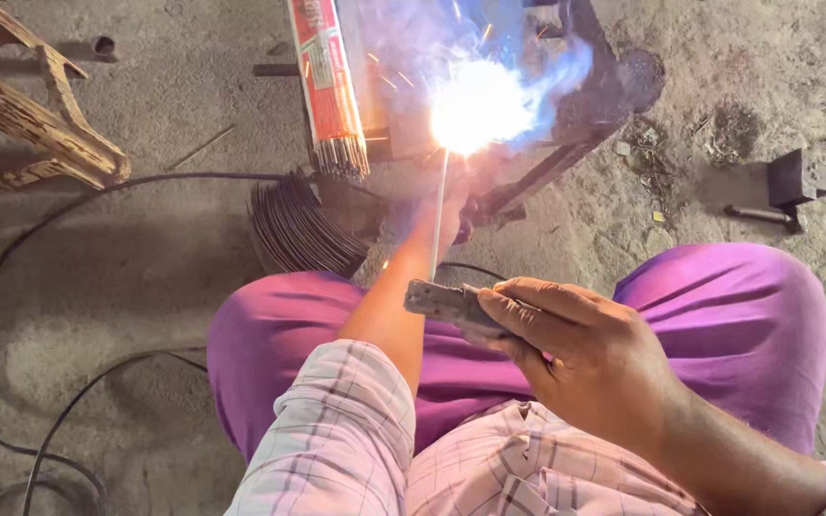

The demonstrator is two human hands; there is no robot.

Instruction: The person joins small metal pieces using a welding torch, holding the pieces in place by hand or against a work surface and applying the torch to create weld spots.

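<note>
Far left, a wooden frame (45,119) on the dusty floor (145,268), black cables (11,287) looping past it toward a fanned bundle of welding rods (298,229) and a red packet of rods (329,81) standing upright. Centre, left hand (446,215) stretched forward just below the white arc glare (475,110) on the dark metal frame (566,143), its grip washed out by the light, open or closed impossible to tell. Right of that, right hand (576,349) with grip clamped on the electrode holder (446,304) above purple-clad knees, a thin rod (439,215) rising from it to the arc; farther right, a hammer (786,191) on the floor.
</note>
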